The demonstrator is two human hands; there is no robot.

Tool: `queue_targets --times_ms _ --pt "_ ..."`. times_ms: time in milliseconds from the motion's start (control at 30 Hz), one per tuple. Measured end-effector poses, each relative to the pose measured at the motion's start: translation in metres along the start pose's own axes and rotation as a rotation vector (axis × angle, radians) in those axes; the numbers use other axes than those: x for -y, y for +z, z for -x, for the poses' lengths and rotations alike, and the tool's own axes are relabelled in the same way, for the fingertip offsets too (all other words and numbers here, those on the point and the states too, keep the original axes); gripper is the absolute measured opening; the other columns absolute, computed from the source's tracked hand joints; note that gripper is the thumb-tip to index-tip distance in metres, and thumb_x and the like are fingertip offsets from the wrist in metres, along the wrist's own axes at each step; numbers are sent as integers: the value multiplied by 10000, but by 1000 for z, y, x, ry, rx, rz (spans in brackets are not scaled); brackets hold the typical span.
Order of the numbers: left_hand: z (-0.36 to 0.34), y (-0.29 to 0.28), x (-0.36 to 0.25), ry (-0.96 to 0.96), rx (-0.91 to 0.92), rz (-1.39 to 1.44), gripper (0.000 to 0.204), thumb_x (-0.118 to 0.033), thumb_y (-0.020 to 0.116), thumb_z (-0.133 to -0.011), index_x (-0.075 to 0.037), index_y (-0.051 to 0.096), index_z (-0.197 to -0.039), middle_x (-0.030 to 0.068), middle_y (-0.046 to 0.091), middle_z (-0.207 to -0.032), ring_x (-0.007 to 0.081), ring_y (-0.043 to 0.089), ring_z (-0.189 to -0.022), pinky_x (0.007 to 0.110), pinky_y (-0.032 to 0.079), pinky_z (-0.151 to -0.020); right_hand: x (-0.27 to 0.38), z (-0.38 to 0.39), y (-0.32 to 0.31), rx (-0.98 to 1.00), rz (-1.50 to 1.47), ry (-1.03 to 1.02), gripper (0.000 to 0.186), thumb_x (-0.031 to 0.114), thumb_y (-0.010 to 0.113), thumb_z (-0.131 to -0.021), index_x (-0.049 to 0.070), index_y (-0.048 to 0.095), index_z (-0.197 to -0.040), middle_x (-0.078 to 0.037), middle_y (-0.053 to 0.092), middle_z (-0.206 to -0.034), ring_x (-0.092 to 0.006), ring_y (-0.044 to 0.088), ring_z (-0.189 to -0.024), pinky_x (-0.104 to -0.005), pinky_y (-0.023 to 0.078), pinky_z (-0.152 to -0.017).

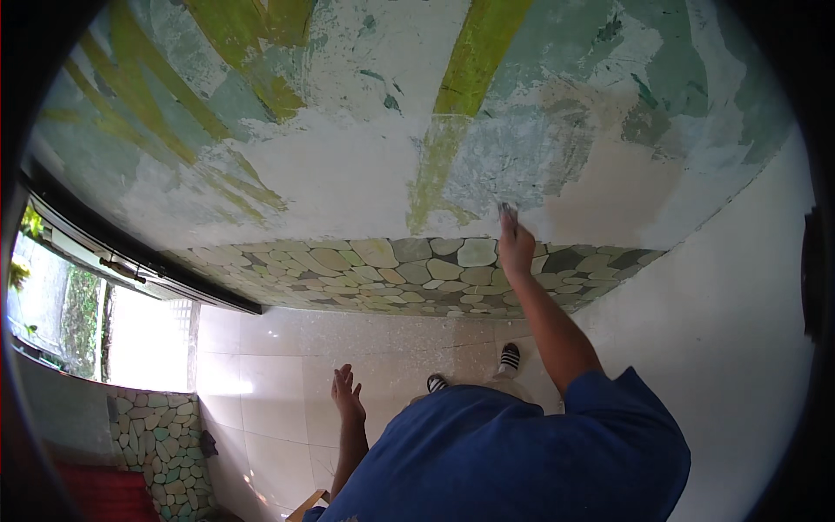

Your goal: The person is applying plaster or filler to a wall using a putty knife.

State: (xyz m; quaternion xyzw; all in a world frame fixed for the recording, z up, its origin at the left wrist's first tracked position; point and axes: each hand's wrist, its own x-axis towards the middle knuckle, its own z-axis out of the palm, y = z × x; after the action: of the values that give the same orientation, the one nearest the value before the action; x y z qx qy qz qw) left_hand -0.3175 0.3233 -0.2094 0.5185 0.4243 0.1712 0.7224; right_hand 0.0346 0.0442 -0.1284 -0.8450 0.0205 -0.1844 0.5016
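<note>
My right hand (pixel 517 248) is closed on a small metal scraper (pixel 507 211), held at the lower part of the wall (pixel 609 196), just above a band of irregular stone tiles (pixel 391 270). Above the scraper is a patch of pale grey-green smear (pixel 513 148) on white filler, with yellow-green painted strokes (pixel 470 61) and green areas around it. My left hand (pixel 346 391) hangs low over the tiled floor with its fingers apart, holding nothing.
My feet in striped slides (pixel 510 357) stand on pale floor tiles (pixel 270 383). At left is an open doorway (pixel 148 331) with a dark frame (pixel 209 296), a stone-clad low wall (pixel 165 444) and a red object (pixel 96 496). A plain white wall (pixel 722 348) curves along the right.
</note>
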Motion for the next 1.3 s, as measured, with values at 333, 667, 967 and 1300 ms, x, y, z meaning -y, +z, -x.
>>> queue_targets --times_ms 333,667,967,1300 --pt "5 3 -1 -7 -13 16 552 -516 428 -926 -82 502 -1258 96 478 -1338 294 333 -1316 469 314 -983 -21 22 8 -4 38 -43 500 392 530 -914 -4 533 -609 -79 466 -477 -203 482 -441 -361 365 -464" --pt "5 1 -1 3 16 -9 586 -541 413 -919 -86 460 -1285 91 455 -1354 305 303 -1330 514 279 -1016 -13 18 11 -45 -194 -9 504 391 546 -913 27 509 -567 -30 452 -452 -152 454 -404 -342 371 -432" --pt "-1 4 -2 10 29 -8 564 -522 433 -922 -81 495 -1267 98 466 -1350 298 333 -1314 479 303 -991 11 -12 6 12 -228 52 468 399 535 -905 -25 617 -726 -188 541 -570 -328 570 -551 -417 401 -532" --pt "4 4 -2 1 -9 17 546 -510 437 -925 -84 501 -1262 95 470 -1346 297 340 -1310 482 303 -992 -29 49 32 88 -55 76 514 436 542 -894 -24 594 -670 -193 539 -565 -354 550 -539 -422 396 -523"
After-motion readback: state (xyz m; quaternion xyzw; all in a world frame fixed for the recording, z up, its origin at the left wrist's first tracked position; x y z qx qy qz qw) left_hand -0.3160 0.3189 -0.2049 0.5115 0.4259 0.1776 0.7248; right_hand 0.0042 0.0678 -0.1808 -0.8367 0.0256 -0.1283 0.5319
